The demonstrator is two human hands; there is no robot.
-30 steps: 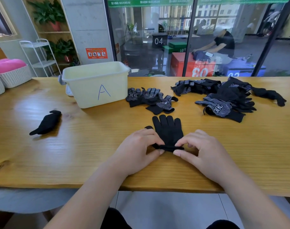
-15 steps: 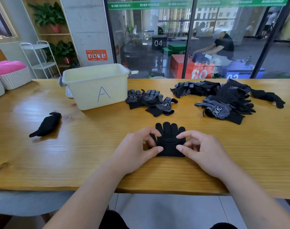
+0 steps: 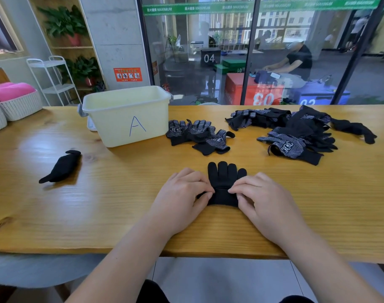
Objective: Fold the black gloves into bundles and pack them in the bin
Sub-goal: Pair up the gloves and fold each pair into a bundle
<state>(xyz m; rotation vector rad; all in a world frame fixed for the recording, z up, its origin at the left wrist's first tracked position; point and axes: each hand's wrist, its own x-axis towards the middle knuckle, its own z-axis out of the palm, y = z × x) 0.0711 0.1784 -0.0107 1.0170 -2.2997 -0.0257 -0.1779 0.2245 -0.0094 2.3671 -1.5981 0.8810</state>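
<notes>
A black glove [image 3: 224,178] lies flat before me on the wooden table [image 3: 99,204], fingers pointing away, its cuff end folded up over the palm. My left hand [image 3: 182,195] pinches the folded edge on the left side, and my right hand [image 3: 263,197] pinches it on the right. The pale yellow bin [image 3: 125,115] marked "A" stands at the back left. A small heap of dotted black gloves [image 3: 199,134] sits right of the bin, and a larger pile of gloves [image 3: 296,132] lies further right.
One folded black bundle [image 3: 61,167] rests alone on the table to the left. White woven baskets [image 3: 18,106] with pink cloth stand at the far left edge. A glass wall runs behind the table's back edge.
Both hands have rolled the glove's cuff further up toward its fingers, so less of the glove shows flat. Nothing else on the table moved.
</notes>
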